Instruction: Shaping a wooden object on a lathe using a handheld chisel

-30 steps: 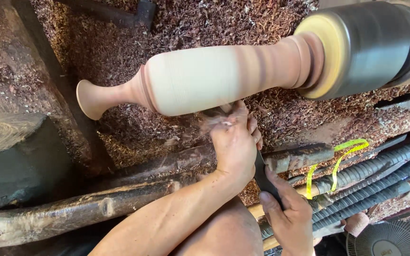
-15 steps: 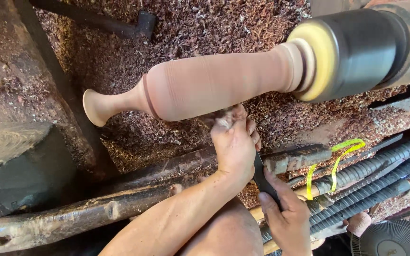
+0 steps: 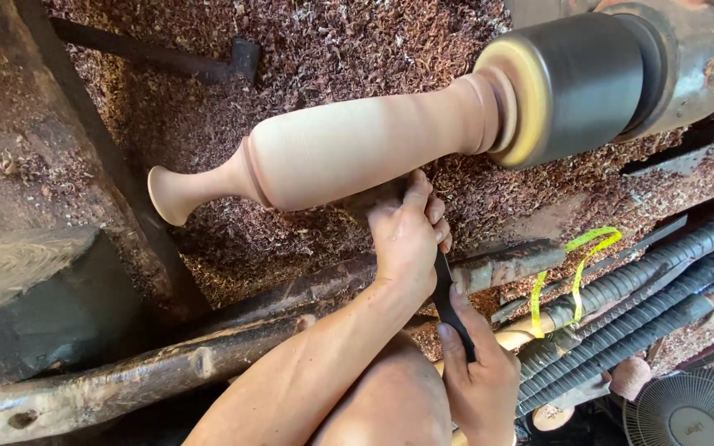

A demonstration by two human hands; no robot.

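The pale vase-shaped wooden spindle had slid lower since before. The left hand curled tight round the dark metal chisel at six o'clock under it; the right hand gripped the handle. Best pressed gently, kept steady.

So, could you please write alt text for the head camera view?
A left hand presses a dark turning tool against a pale wooden vase shape on a lathe; the right hand grips the tool's handle. Wood shavings lie underneath.
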